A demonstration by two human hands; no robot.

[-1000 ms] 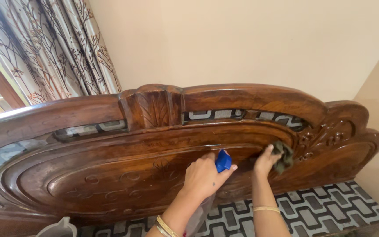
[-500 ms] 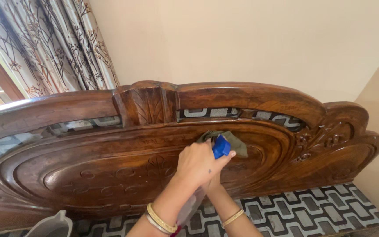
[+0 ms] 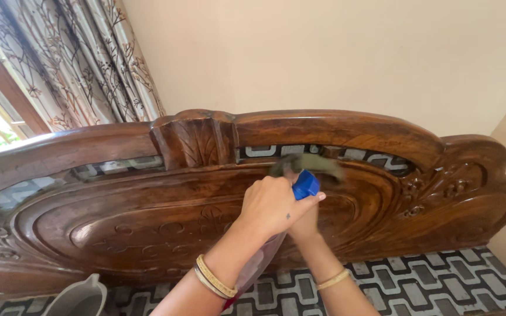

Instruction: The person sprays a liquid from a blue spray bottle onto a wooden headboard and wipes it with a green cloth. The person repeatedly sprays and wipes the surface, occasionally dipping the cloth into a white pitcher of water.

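A carved, glossy brown wooden headboard (image 3: 165, 222) fills the middle of the view. My left hand (image 3: 272, 208) grips a clear spray bottle (image 3: 259, 266) with a blue nozzle (image 3: 306, 185), held in front of the headboard's centre. My right hand (image 3: 307, 225) is mostly hidden behind the left hand and presses a blurred olive-green cloth (image 3: 310, 164) against the upper part of the headboard, just below its mirrored slot. Gold bangles sit on both wrists.
A patterned curtain (image 3: 83, 64) and a window hang at the upper left. A cream wall (image 3: 335, 58) rises behind the headboard. A black-and-white patterned mattress (image 3: 440, 287) lies at the bottom right. A grey plastic jug (image 3: 80, 298) shows at the bottom left edge.
My right hand has carried the cloth from the headboard's right side leftward and up to the top centre, behind my left hand. The spray bottle has stayed near the centre.
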